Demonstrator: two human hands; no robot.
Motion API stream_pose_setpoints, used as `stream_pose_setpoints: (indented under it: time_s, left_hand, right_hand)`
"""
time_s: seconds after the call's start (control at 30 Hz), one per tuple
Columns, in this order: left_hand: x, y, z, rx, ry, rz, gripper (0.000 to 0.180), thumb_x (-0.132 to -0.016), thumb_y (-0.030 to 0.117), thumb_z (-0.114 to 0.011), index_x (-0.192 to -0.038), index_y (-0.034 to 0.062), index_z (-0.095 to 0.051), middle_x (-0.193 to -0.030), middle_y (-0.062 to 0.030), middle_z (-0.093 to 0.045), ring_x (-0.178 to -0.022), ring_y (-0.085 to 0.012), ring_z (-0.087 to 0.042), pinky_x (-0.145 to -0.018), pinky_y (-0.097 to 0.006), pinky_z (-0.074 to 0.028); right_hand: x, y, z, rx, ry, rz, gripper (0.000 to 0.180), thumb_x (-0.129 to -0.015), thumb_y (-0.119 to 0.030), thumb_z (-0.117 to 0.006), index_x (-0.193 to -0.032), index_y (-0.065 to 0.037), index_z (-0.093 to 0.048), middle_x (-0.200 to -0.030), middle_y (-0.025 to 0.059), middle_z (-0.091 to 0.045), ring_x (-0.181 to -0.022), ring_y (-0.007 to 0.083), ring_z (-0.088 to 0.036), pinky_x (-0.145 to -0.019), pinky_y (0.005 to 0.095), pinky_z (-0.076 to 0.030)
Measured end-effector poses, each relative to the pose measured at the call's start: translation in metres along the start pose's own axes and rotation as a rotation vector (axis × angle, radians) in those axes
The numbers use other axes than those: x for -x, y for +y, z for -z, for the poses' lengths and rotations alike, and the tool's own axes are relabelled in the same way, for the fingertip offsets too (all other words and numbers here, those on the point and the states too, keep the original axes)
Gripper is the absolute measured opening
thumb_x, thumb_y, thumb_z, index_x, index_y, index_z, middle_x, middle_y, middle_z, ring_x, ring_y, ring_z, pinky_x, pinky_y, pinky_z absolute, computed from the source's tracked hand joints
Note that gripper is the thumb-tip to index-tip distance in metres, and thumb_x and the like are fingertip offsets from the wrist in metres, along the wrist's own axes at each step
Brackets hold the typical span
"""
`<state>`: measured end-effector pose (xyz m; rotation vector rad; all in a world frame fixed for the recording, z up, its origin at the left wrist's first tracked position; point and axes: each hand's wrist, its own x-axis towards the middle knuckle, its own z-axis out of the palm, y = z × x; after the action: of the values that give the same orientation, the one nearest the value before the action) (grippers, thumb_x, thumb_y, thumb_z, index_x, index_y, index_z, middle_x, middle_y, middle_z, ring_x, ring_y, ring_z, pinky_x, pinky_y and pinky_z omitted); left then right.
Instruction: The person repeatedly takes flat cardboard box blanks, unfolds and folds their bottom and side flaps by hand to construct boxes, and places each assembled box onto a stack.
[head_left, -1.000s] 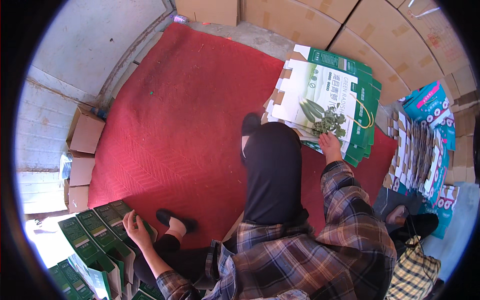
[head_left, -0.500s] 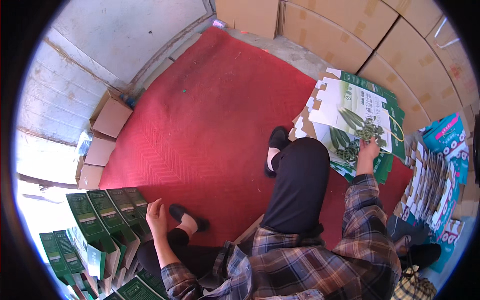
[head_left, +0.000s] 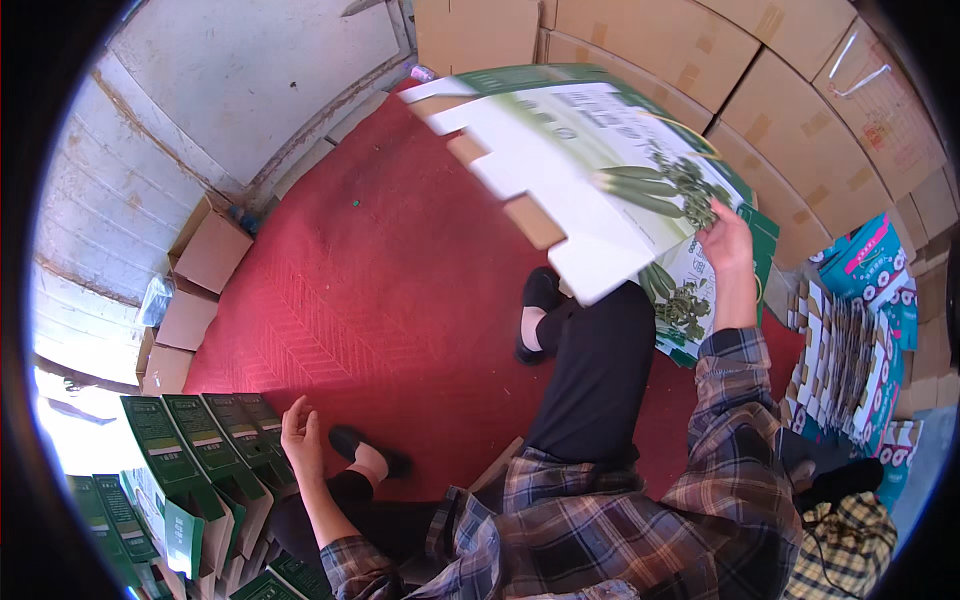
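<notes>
Head view: the person sits on a red carpet [head_left: 380,270], one black-trousered leg stretched out toward the far side and the other folded in near the body, with plaid sleeves coming in from the lower edge.

The right hand [head_left: 725,240] is raised at the right of the scene and grips a flat, unfolded carton blank [head_left: 580,170] by its near right edge. The fingers are curled shut on the card — thumb side toward the camera. The blank is white and green with printed vegetables and brown flaps. It hangs tilted in the air above the carpet and the outstretched leg, blurred at its left end. Just below it, on the carpet to the right of the leg, lies a stack of the same flat blanks [head_left: 690,300], partly hidden by the lifted one.

The left hand [head_left: 300,440] is low at the near left, fingers loosely spread and holding nothing. It rests just beside a row of folded-up green boxes [head_left: 215,450] that stand upright at the near left edge of the carpet — whether it touches the nearest one cannot be told.

Further right stands a pile of blue and pink flat cartons [head_left: 860,330]. Along the far side runs a wall of stacked brown cardboard boxes [head_left: 720,60]. At the far left, open brown cartons [head_left: 205,260] sit beside a pale wall.
</notes>
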<state>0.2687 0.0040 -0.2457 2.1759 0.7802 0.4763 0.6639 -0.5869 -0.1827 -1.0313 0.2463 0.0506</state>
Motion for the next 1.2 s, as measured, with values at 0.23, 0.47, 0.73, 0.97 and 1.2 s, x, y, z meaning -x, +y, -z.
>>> stream_pose_setpoints:
  time_s: [0.23,0.47,0.73,0.97,1.2]
  left_hand:
    - [-0.001,0.024,0.017,0.565,0.159,0.036,0.068,-0.085,0.006,-0.061,-0.147,0.0078,-0.032,-0.132,-0.0084,-0.048,-0.108,-0.0177,-0.053,-0.091,-0.031,-0.045]
    - [-0.010,-0.047,0.058,1.126,-0.138,-0.293,0.055,-0.086,0.033,-0.070,-0.129,0.0057,-0.050,-0.132,-0.0094,-0.053,-0.125,-0.0268,-0.048,-0.110,-0.047,-0.032]
    - [0.010,-0.028,0.028,1.229,0.239,0.134,0.045,-0.091,0.021,-0.065,-0.131,0.0072,-0.049,-0.127,-0.0079,-0.057,-0.118,-0.0242,-0.052,-0.104,-0.044,-0.037]
    - [0.017,-0.038,0.006,1.182,0.215,0.267,0.044,-0.093,0.022,-0.062,-0.132,0.0047,-0.048,-0.125,-0.0068,-0.057,-0.119,-0.0223,-0.050,-0.105,-0.042,-0.034]
    - [0.029,-0.033,0.024,1.340,0.100,0.316,0.047,-0.096,0.028,-0.054,-0.134,0.0004,-0.046,-0.133,-0.0092,-0.054,-0.124,-0.0239,-0.049,-0.107,-0.043,-0.033]
  right_hand:
    - [0.005,0.044,-0.111,0.199,-0.386,-0.355,0.024,-0.081,-0.012,-0.062,-0.100,0.003,-0.065,-0.095,0.0121,-0.070,-0.083,0.0221,-0.067,-0.079,0.0355,-0.054]
    - [0.019,0.137,-0.192,0.397,-0.497,-0.624,0.033,-0.085,-0.025,-0.054,-0.107,-0.002,-0.061,-0.101,0.0165,-0.065,-0.089,0.0258,-0.065,-0.078,0.0444,-0.054]
    - [0.039,0.194,-0.209,0.681,-0.400,-0.440,0.056,-0.099,-0.048,-0.036,-0.130,-0.003,-0.048,-0.098,0.0155,-0.063,-0.084,0.0235,-0.059,-0.075,0.0429,-0.053]
    - [0.058,0.194,-0.219,0.840,-0.546,-0.088,0.053,-0.098,-0.047,-0.044,-0.132,-0.007,-0.048,-0.115,0.0123,-0.059,-0.105,0.0194,-0.056,-0.083,0.0381,-0.048]
    - [0.055,0.208,-0.223,0.722,-0.598,0.044,0.053,-0.091,-0.037,-0.059,-0.125,0.003,-0.052,-0.118,0.0190,-0.061,-0.110,0.0273,-0.059,-0.094,0.0369,-0.044]
